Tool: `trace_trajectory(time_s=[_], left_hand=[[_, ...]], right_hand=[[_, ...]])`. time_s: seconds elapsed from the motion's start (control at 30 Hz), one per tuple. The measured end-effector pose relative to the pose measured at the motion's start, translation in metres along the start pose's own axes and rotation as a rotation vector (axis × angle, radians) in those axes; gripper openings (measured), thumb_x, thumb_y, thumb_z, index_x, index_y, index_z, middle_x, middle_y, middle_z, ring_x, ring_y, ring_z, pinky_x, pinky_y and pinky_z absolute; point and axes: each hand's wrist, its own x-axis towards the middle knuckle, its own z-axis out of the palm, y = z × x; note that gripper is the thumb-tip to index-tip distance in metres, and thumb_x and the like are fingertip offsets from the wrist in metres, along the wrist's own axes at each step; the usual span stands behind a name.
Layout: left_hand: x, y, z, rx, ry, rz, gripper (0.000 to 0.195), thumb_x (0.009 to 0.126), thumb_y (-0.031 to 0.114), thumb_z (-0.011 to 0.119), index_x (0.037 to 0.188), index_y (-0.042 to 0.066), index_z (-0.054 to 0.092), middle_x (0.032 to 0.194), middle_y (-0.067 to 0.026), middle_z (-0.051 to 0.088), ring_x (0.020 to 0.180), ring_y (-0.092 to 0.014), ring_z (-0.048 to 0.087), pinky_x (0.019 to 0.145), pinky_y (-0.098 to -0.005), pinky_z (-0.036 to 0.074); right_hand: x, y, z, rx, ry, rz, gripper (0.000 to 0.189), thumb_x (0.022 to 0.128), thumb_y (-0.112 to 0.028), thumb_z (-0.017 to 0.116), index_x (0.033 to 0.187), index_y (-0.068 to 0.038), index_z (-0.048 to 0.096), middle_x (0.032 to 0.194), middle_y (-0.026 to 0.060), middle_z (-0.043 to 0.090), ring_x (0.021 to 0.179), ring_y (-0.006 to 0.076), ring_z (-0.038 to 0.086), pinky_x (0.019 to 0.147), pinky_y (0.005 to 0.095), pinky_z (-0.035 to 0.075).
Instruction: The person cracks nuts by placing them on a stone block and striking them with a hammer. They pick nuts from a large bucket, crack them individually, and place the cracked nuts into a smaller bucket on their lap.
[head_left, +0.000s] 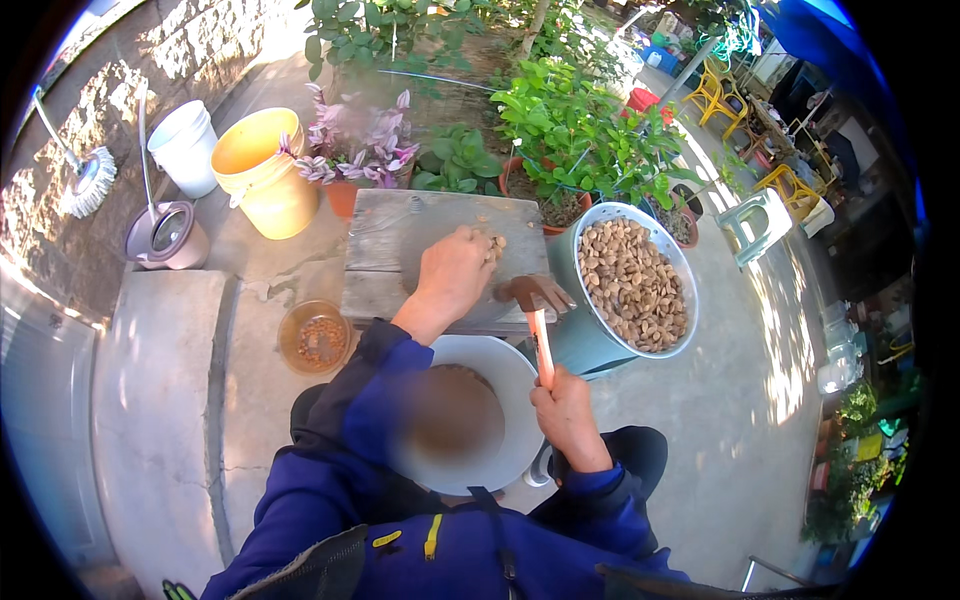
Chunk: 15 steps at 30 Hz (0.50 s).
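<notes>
My left hand (459, 266) curls over a weathered wooden board (390, 225), with a few brown nuts or fruit pits (496, 246) at its fingertips. The fingers partly hide them. Gripped in my right hand (566, 412) is a claw hammer (543, 345) with a light orange handle. Its rusty brown head is over the board's near right corner. A bucket (690, 300) full of brown pits (630, 285) stands right of the board. Between my legs sits a white basin (517, 450), its dark contents blurred. A small bowl (289, 356) left of it contains reddish-brown kernels (324, 341).
A yellow bucket (270, 187), a white bucket (184, 150) and a mop bucket (184, 244) stand at the left. Potted plants (570, 135) line the far side. A concrete step (161, 375) runs along the left; a plastic stool (757, 225) is at the right.
</notes>
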Motion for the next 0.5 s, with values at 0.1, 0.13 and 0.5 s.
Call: trace_trajectory(time_s=[0.1,0.13,0.5], left_hand=[[0.003,0.004,0.004,-0.009,-0.002,-0.012,0.013,0.093,0.016,0.066,0.097,0.005,0.071,0.106,-0.0174,0.068,0.092,-0.039,0.069,0.079,-0.0497,0.056],[0.003,0.004,0.005,-0.012,0.000,-0.014,0.012,0.093,0.016,0.066,0.096,0.005,0.071,0.106,-0.0173,0.069,0.092,-0.039,0.069,0.079,-0.0495,0.056],[-0.033,-0.015,-0.013,-0.307,0.040,-0.145,0.011,0.086,-0.001,0.073,0.096,-0.002,0.070,0.085,-0.0175,0.072,0.077,-0.035,0.070,0.070,-0.0387,0.056]], right_hand=[[-0.001,0.001,0.000,-0.011,0.015,-0.010,0.017,0.085,-0.008,0.062,0.094,0.006,0.064,0.077,0.0259,0.067,0.072,0.0385,0.068,0.070,0.0441,0.054],[-0.001,0.000,0.000,-0.022,0.013,-0.006,0.017,0.085,-0.008,0.062,0.094,0.006,0.064,0.078,0.0261,0.067,0.072,0.0393,0.068,0.070,0.0443,0.054],[-0.001,0.000,0.006,0.055,0.018,0.017,0.017,0.086,-0.009,0.062,0.094,0.007,0.062,0.080,0.0324,0.066,0.080,0.0517,0.067,0.071,0.0553,0.053]])
